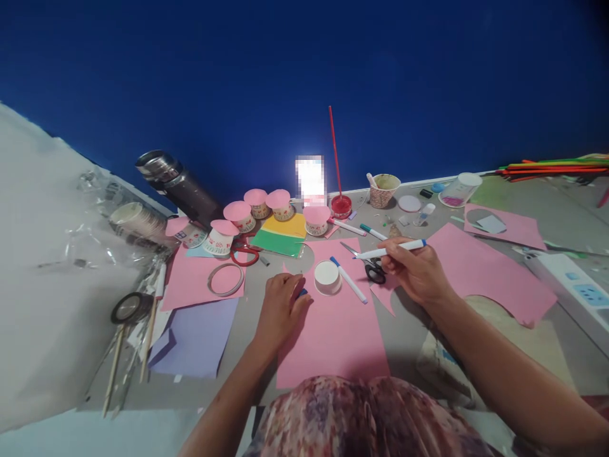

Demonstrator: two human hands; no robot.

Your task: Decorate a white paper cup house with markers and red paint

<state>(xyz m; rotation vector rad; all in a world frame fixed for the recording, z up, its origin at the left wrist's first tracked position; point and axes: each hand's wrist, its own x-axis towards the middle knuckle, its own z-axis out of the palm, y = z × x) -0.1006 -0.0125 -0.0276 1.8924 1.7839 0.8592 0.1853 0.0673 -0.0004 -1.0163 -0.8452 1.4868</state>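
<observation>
In my right hand (pixel 413 270) is a white marker (pixel 391 251) with a blue end, held like a pen with its thin tip pointing left. The fingers of my left hand (pixel 284 303) close around a small blue marker cap (pixel 303 292), partly hidden, at the left edge of a pink paper sheet (pixel 333 343). On that sheet stands an upturned white paper cup (pixel 327 277). Beside the cup lies another white marker (pixel 349 281) with a blue cap. Black-handled scissors (pixel 375 273) rest near my right fingertips, partly covered by the marker.
Several upturned cups topped with pink discs (pixel 240 216) stand at the back left, near a dark thermos (pixel 185 184). Red-handled scissors (pixel 245 256) and a tape roll (pixel 225 280) lie left. A power strip (pixel 571 285) and cut pink paper (pixel 490 273) occupy the right.
</observation>
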